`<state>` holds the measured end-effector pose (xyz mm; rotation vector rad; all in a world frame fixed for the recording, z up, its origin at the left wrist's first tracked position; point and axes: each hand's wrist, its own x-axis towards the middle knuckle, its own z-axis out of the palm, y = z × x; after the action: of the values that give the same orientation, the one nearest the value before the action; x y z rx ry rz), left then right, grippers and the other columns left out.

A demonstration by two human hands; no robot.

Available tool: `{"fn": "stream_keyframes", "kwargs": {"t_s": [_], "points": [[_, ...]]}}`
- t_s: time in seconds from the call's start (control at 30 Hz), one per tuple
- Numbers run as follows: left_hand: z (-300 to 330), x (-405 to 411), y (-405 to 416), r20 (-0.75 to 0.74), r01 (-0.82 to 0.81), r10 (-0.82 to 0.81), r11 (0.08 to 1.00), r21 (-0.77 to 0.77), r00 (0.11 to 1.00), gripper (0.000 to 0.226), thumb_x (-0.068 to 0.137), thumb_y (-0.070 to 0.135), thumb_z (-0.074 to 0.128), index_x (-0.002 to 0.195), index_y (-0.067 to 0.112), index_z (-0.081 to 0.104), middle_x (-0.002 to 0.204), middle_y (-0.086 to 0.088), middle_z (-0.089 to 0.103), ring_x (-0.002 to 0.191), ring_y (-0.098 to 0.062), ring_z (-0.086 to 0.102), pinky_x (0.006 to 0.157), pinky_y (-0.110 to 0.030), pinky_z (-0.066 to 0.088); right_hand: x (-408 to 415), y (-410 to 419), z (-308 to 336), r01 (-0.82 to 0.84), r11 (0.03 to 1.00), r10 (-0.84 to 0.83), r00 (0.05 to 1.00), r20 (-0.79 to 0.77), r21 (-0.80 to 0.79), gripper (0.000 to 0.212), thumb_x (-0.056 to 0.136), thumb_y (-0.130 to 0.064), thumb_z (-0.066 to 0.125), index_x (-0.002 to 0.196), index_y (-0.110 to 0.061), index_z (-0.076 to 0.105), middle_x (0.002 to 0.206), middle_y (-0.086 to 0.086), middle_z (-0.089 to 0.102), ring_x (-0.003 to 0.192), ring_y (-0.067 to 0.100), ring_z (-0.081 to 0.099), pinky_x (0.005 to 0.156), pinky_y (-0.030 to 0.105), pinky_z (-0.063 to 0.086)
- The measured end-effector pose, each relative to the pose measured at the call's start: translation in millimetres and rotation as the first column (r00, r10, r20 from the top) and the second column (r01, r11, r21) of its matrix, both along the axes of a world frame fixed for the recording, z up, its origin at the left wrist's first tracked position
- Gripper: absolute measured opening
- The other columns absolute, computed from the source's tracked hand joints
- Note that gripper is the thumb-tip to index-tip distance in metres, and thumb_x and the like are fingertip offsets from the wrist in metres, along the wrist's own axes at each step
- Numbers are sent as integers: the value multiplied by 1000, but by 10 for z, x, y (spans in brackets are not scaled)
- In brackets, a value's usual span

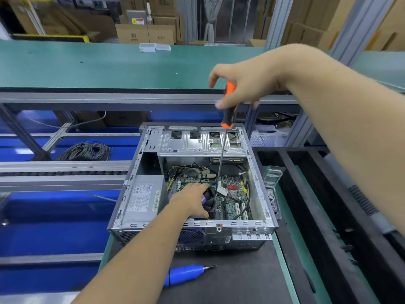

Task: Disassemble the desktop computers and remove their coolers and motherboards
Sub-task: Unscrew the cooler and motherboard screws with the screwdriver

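With the open computer case (192, 189) in the lower middle of the frame, the right hand (243, 88), fingers wrapped around the orange screwdriver (228, 106), should keep the shaft vertical on the screw while the left hand (192, 200), fingers curled on the cooler (208, 199), steadies it.

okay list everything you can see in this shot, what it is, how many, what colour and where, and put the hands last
computer case: one, grey metal, open, centre of the bench
power supply: one, grey, left inside the case
cooler fan: one, black, on the motherboard
motherboard: one, green, case floor
screwdriver: one, orange and black handle, long shaft reaching down beside the fan
electric screwdriver: one, blue, lying in front of the case
cable coil: one, grey, lower shelf at left
cardboard boxes: several, brown, background
left hand: on the fan
right hand: gripping the screwdriver handle
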<state>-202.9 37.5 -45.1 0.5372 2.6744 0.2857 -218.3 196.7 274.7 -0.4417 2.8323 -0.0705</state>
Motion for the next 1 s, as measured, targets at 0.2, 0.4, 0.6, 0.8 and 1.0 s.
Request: {"fn": "stream_keyframes", "kwargs": {"t_s": [0.2, 0.4, 0.6, 0.8, 1.0], "points": [[5, 9, -1, -6, 1, -1, 1000, 5, 1000, 103, 74, 43, 79, 157, 27, 21, 158, 3, 30, 146, -21, 25, 109, -50, 41, -60, -24, -94, -94, 931, 205, 935, -290, 354, 37, 102, -41, 45, 87, -11, 60, 87, 9, 64, 77, 32, 55, 76, 40, 47], [24, 13, 1, -2, 2, -2, 1000, -6, 1000, 103, 73, 44, 80, 156, 28, 21, 158, 3, 29, 146, -21, 24, 108, -52, 42, -1, -75, -126, -107, 993, 112, 988, -105, 49, 40, 93, -52, 59, 115, -19, 51, 90, 5, 62, 57, 19, 67, 68, 37, 53], [35, 12, 6, 0, 3, -3, 1000, -10, 1000, 102, 74, 44, 79, 156, 27, 21, 159, 3, 29, 146, -22, 25, 109, -52, 41, 0, -108, -146, -216, 965, 253, 918, -304, 150, 26, 104, -35, 44, 96, -16, 59, 82, 0, 60, 68, 16, 50, 65, 32, 36], [40, 10, 6, 6, 2, -2, 1000, -5, 1000, 104, 74, 44, 79, 157, 27, 20, 160, 4, 28, 147, -21, 23, 110, -51, 40, 23, -48, -72, 81, 988, -58, 983, -172, 132, 66, 92, -70, 43, 87, -6, 56, 73, 14, 65, 55, 28, 67, 60, 39, 52], [30, 0, 5, 5, -4, 4, 1000, -3, 1000, 104, 71, 45, 81, 156, 28, 22, 157, 3, 31, 146, -22, 27, 109, -51, 41, 8, -54, -109, -255, 952, 291, 926, -239, 168, 15, 102, -31, 47, 97, -20, 57, 84, -9, 58, 73, 20, 54, 66, 32, 39]]}}
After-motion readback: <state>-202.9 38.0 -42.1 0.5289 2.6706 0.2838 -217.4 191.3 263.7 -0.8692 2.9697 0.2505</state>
